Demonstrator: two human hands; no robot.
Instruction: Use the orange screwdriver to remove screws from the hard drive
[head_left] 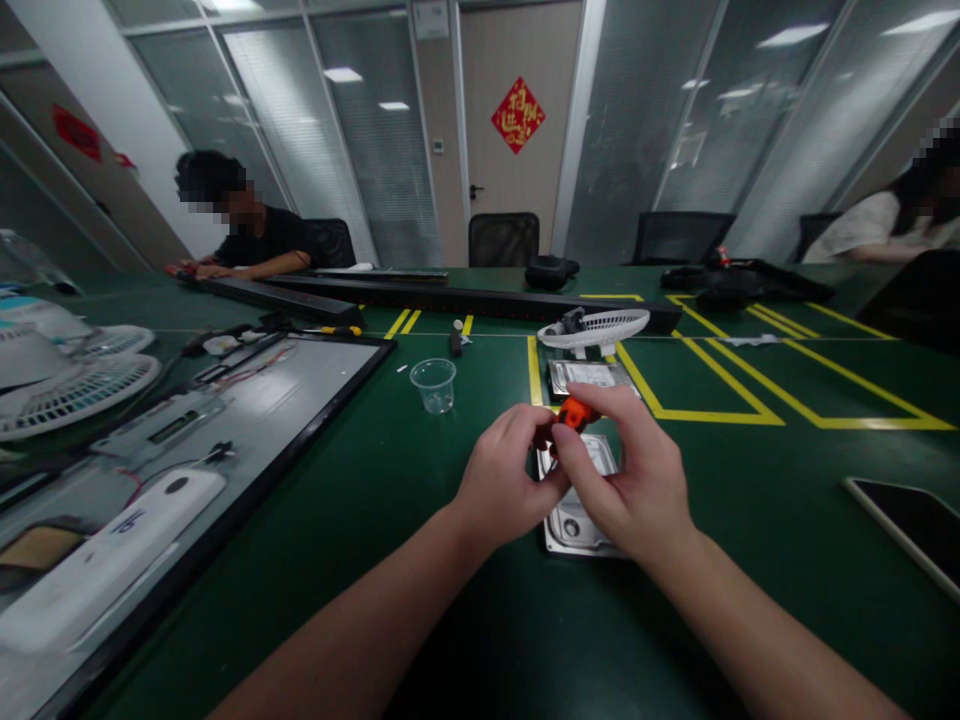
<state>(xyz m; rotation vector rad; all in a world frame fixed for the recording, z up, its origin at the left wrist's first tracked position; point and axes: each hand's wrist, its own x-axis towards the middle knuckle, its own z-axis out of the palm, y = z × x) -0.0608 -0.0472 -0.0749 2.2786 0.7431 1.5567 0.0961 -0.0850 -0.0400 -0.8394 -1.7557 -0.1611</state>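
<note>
An orange and black screwdriver [574,414] is seen nearly end-on above a silver hard drive [571,528]. My right hand [637,465] grips its handle between thumb and fingers. My left hand [506,475] is closed in a pinch at the screwdriver's dark lower left side; its fingertips are partly hidden. The hard drive lies flat on the green table under both hands, which cover much of its middle. Just beyond it lies a second hard drive [589,376]. A clear plastic cup [433,386] stands to the left of my hands.
A large flat panel [300,385] with a white device [112,560] on it fills the left side. White fan parts [75,380] lie farther left, and a white fan grille [596,328] stands ahead. A phone [911,525] lies at right. Two people sit across the table.
</note>
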